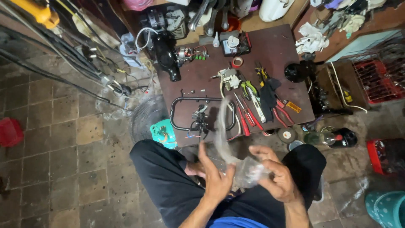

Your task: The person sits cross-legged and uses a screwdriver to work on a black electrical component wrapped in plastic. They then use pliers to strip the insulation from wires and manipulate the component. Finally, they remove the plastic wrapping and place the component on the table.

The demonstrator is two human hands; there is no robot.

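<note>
Two hands work over the lap of a seated person in black trousers [164, 177]. The left hand [217, 179] and the right hand [276, 177] both hold one clear plastic bag [236, 160]. The right hand has its fingers curled around the crumpled lower part, and the left hand pinches it from the other side with the fingers half spread. The bag is blurred and see-through, so its upper end — rising over the low dark table [274, 50] — is hard to follow, and I cannot tell if anything is inside.

On the table lie a black bent frame [177, 103], red-handled pliers [280, 114], a roll of tape [237, 62] and a small motor [185, 53]. A wire fan guard [145, 116] stands on the floor — partly hidden by the table's edge. At right a red crate [373, 80] is cut off by the border.
</note>
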